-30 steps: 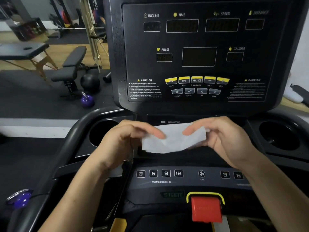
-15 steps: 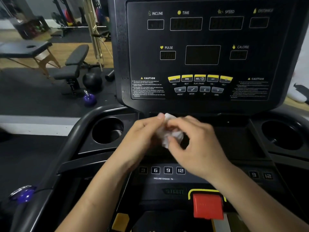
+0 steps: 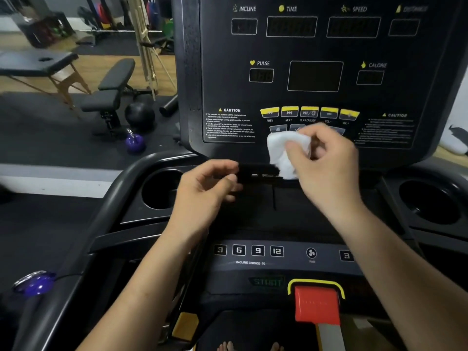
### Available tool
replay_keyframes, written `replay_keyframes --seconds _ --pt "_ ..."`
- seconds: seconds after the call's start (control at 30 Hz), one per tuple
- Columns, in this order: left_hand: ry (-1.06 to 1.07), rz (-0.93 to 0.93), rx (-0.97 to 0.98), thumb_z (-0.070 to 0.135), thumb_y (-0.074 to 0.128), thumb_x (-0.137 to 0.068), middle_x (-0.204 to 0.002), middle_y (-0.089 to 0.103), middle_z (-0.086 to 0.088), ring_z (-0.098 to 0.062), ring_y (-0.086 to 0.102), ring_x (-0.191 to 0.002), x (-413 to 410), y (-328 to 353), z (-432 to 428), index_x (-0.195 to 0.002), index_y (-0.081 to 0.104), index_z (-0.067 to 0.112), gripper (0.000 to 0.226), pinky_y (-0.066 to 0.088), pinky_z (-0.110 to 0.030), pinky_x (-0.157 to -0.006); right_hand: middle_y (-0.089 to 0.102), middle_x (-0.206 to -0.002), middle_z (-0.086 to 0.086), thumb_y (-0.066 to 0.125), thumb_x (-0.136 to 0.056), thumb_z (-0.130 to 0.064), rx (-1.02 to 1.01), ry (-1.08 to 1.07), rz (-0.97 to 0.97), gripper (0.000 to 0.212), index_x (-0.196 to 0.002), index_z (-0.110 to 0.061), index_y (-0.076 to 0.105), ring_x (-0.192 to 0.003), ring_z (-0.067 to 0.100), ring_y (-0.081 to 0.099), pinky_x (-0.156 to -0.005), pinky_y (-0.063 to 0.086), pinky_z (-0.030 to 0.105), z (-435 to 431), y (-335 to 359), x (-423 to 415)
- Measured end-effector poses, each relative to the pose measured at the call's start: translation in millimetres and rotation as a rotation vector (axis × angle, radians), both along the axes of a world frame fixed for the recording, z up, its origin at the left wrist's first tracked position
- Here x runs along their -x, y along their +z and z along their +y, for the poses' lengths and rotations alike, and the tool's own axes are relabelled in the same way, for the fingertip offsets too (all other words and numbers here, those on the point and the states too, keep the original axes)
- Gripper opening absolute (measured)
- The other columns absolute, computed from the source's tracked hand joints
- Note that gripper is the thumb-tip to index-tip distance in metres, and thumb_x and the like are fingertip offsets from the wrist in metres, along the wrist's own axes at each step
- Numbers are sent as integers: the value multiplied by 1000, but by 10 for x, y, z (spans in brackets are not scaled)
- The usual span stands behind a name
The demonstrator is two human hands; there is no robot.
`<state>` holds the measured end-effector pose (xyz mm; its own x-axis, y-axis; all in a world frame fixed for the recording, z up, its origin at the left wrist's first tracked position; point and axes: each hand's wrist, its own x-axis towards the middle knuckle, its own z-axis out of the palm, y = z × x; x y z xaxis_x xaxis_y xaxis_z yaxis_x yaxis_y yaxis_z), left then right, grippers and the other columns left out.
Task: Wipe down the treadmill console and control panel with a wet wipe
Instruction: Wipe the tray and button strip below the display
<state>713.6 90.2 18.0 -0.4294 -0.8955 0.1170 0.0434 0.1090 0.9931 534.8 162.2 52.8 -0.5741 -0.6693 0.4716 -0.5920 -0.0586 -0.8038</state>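
My right hand [image 3: 326, 168] is clamped on the wet wipe [image 3: 286, 150], thumb and curled fingers bunching it into a soft, crumpled white wad. The wipe sits at the lower edge of the console [image 3: 316, 46], covering part of the grey button row just under the five yellow buttons [image 3: 309, 112]. I cannot tell whether it presses on the surface. My left hand [image 3: 205, 188] hangs below the console's bottom left corner with its fingers loosely curled, holding nothing, apart from the wipe.

The console is a flat, glossy black slab with rounded corners, dark rectangular display windows and white and yellow lettering. Beneath it lies a matte black tray, with a round, deep left cup holder [image 3: 162, 188] and a right cup holder [image 3: 428, 198] on either side. My right forearm crosses the tray and hides part of the control panel [image 3: 278, 264] below the console, a sloped strip with small square number keys and a fan symbol. Further below the console, a blocky red stop key [image 3: 316, 305] stands in a yellow frame.

To the left of the console, on dark rubber flooring, stand a padded black weight bench [image 3: 111, 89], a matte black ball [image 3: 139, 114] and a shiny purple kettlebell [image 3: 135, 143].
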Motion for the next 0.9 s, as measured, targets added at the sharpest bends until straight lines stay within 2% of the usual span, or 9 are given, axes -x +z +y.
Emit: replay_keyframes --seconds 0.1,0.2,0.3,0.5,0.6,0.67,0.7,0.77,0.9 --pt "106 -185 136 -6 63 -90 -86 73 11 -7 66 -78 -69 -236 -124 -90 71 25 31 51 -27 -78 65 -91 1 61 -83 -19 -273 352 444 15 -91 -18 74 -84 18 60 -78 48 29 -128 -188 -72" --pt "127 -356 267 -5 66 -86 -97 72 9 -2 66 -85 -126 -362 -96 -93 72 23 30 52 -20 -84 59 -107 -9 60 -93 -36 -712 691 501 20 -98 -26 76 -100 7 51 -89 40 25 -146 -414 -225" --pt "148 -491 471 -5 69 -81 -116 69 1 -6 66 -99 -170 -430 -43 -99 76 13 27 44 -8 -90 58 -106 -11 62 -93 -29 -689 662 467 17 -96 -24 78 -93 0 50 -80 35 12 -138 -421 -215" --pt "55 -659 584 6 47 -84 -141 56 -15 -29 44 -139 -100 -488 161 -132 60 3 49 18 -17 -117 55 -113 -1 54 -94 -13 -686 528 634 21 -104 -15 73 -102 19 54 -89 44 32 -341 -484 -278" --pt "15 -844 700 29 33 -94 -158 35 -10 -27 16 -152 -128 -469 200 -149 40 8 59 5 -48 -123 53 -127 -1 43 -95 -17 -731 565 761 31 -111 -19 70 -117 19 46 -100 39 30 -198 -433 -293" --pt "-26 -1010 786 41 28 -99 -163 22 -6 -27 4 -154 -169 -439 322 -154 29 12 63 -1 -63 -119 46 -145 -4 33 -95 -23 -756 631 781 43 -126 -22 62 -133 11 35 -111 26 19 63 -421 -289" --pt "-63 -1053 804 43 26 -99 -164 21 -5 -26 3 -154 -176 -427 390 -155 28 12 63 -1 -66 -118 35 -154 -8 29 -96 -27 -799 645 737 49 -140 -24 51 -141 3 23 -114 14 13 181 -408 -284" --pt "-130 -1086 792 44 23 -99 -162 27 -6 -25 9 -153 -162 -410 464 -153 33 11 64 -1 -64 -118 8 -162 -16 18 -99 -38 -910 637 646 56 -154 -30 23 -145 -6 -5 -119 -2 19 252 -405 -256" --pt "-178 -1163 753 43 20 -97 -153 43 -11 -24 24 -150 -124 -289 408 -147 43 6 66 2 -60 -118 -2 -163 -14 -3 -86 -47 -980 573 695 73 -156 -30 10 -147 -2 -11 -122 -6 39 172 -404 -319"
